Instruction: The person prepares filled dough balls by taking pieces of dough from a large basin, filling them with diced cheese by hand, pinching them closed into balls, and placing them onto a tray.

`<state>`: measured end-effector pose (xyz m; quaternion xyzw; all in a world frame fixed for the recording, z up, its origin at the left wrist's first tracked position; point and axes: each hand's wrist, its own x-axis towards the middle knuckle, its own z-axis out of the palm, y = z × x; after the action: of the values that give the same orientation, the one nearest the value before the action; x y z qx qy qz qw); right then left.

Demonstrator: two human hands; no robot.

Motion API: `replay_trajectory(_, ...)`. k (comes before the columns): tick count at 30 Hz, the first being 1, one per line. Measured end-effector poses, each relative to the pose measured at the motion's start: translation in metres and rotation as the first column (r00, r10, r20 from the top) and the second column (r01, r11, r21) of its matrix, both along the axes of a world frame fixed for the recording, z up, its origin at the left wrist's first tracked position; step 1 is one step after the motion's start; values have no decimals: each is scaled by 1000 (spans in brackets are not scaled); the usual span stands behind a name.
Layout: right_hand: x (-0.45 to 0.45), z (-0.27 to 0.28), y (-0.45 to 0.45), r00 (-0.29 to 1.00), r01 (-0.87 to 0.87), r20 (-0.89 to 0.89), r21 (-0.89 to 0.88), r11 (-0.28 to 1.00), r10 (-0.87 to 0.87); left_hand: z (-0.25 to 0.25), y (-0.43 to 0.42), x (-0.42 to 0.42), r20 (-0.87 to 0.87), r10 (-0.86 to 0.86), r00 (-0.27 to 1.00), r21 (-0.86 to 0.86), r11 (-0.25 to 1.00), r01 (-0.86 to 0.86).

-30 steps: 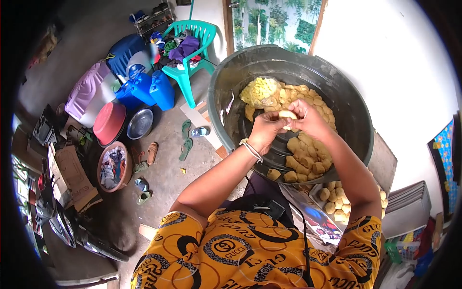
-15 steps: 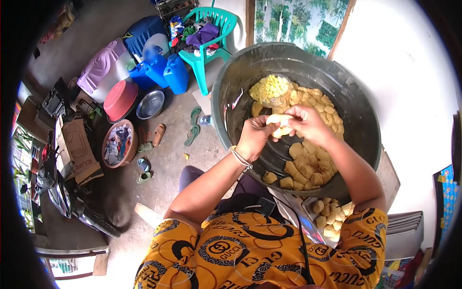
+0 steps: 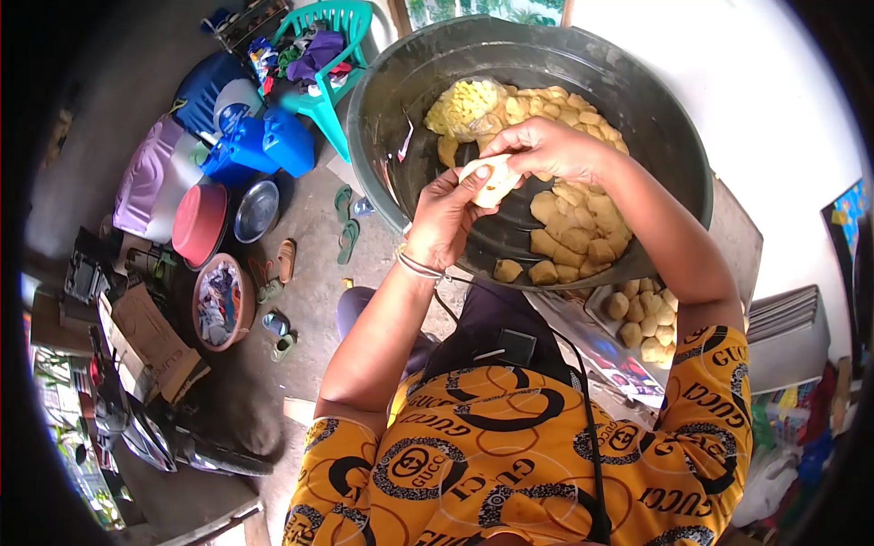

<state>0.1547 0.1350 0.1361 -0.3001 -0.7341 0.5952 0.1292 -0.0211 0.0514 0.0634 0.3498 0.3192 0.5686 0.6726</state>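
Note:
A flattened piece of yellow dough [image 3: 496, 185] is held over a big dark round tub [image 3: 387, 96]. My left hand [image 3: 444, 218] is closed on its lower left side, with the thumb across the face of the dough. At the upper right edge, my right hand [image 3: 551, 150] pinches the same piece. Inside the tub lie many dough pieces [image 3: 574, 223], partly behind my right hand and forearm. A clear plastic bag of small yellow chunks [image 3: 462, 107] rests among them at the far side.
Below the tub, a tray holds rounded dough balls [image 3: 648, 314]. On the left floor are a basin of clothes [image 3: 244, 309], a red basin [image 3: 198, 223], blue jugs [image 3: 288, 144] and slippers [image 3: 348, 241]. A green chair [image 3: 332, 123] bears clothes. A motorcycle [image 3: 146, 437] stands lower left.
The view has shifted, so the tub sits higher and further left. The dough piece is turned to show more of its flat face, with my left thumb now over it.

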Motion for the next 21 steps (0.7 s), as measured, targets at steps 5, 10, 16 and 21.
replay_trajectory(5,1,0,-1,989,-59,134,6,998,57,-3,5,3,-30,83,996,-35,996,-84)
replay_trajectory(10,-6,-12,-3,947,-109,315,124,986,65,-13,1,10,11,188,982,-30,982,-187)
replay_trajectory(16,-2,-34,7,984,-111,140,-16,994,112,-18,-13,4,-6,1,1000,1,1000,-1)
replay_trajectory(21,10,-39,19,974,-221,-5,-249,943,227,-17,-17,0,75,2,997,15,1000,-3)
